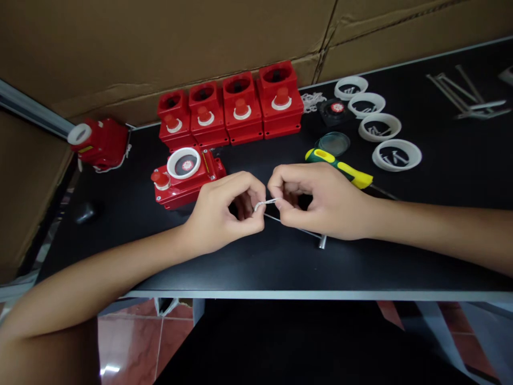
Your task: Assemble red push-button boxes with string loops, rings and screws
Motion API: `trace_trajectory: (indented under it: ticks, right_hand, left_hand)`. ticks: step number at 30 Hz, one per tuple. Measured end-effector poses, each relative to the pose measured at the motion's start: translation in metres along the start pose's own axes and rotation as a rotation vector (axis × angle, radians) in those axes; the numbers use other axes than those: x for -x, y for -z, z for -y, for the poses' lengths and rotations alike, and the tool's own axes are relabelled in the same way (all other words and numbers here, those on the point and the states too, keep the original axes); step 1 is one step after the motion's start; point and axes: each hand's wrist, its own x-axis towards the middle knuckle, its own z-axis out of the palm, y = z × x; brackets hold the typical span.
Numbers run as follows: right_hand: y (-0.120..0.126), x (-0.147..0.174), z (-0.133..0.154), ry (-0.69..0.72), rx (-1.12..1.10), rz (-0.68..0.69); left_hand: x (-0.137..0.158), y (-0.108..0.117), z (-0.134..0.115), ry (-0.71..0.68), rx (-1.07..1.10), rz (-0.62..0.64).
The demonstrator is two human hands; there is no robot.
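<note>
A short white string is pinched at one end by my left hand and at the other by my right hand. Both hands are closed at the fingertips, close together above the black table. Beneath them lies a thin metal rod with a small cylindrical end. Behind my right hand is a screwdriver with a yellow and green handle, its shaft partly hidden. Beyond my left hand sits a red box with a white ring and a red knob.
Several red housings stand in a row against the cardboard wall. Another red unit is at the far left. White ring-shaped cups of screws line the right side, near clear discs, a black round part and metal rods.
</note>
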Motion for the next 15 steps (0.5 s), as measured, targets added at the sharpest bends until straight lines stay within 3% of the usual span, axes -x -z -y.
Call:
trace_trajectory:
  ticks: [4, 10, 15]
  right_hand:
    - [0.0019, 0.0003, -0.0002, 0.001, 0.014, 0.004]
    - [0.0033, 0.0017, -0.002, -0.08, -0.036, -0.013]
    - [0.0014, 0.0065, -0.0012, 0.061, 0.009, -0.162]
  left_hand:
    - [0.0007, 0.0004, 0.0002, 0.016, 0.004, 0.008]
    - [-0.0001, 0.001, 0.0024, 0.146, 0.158, 0.024]
    - [-0.0006, 0.0022, 0.0036, 0.19, 0.202, 0.01]
